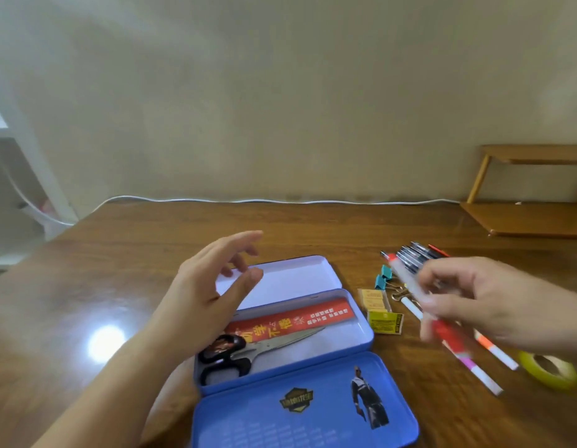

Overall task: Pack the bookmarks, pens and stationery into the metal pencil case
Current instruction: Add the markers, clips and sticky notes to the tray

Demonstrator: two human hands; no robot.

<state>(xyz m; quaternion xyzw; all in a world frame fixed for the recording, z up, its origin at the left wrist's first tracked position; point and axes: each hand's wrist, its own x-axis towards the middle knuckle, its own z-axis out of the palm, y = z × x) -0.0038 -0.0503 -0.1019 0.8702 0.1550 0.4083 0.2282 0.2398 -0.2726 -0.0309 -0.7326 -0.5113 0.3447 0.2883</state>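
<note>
The blue metal pencil case lies opened out on the wooden table, with a lid panel behind its tray and another in front. Inside the tray are a red bookmark and black-handled scissors. My left hand hovers over the tray's left end, fingers spread and holding nothing. My right hand grips a red and white pen to the right of the case, above a bundle of pens; the pen is motion-blurred.
Right of the case lie two teal binder clips, a yellow staple box, a yellow packet, white markers and a yellow tape roll. A wooden shelf stands at the back right. A white cable runs along the wall.
</note>
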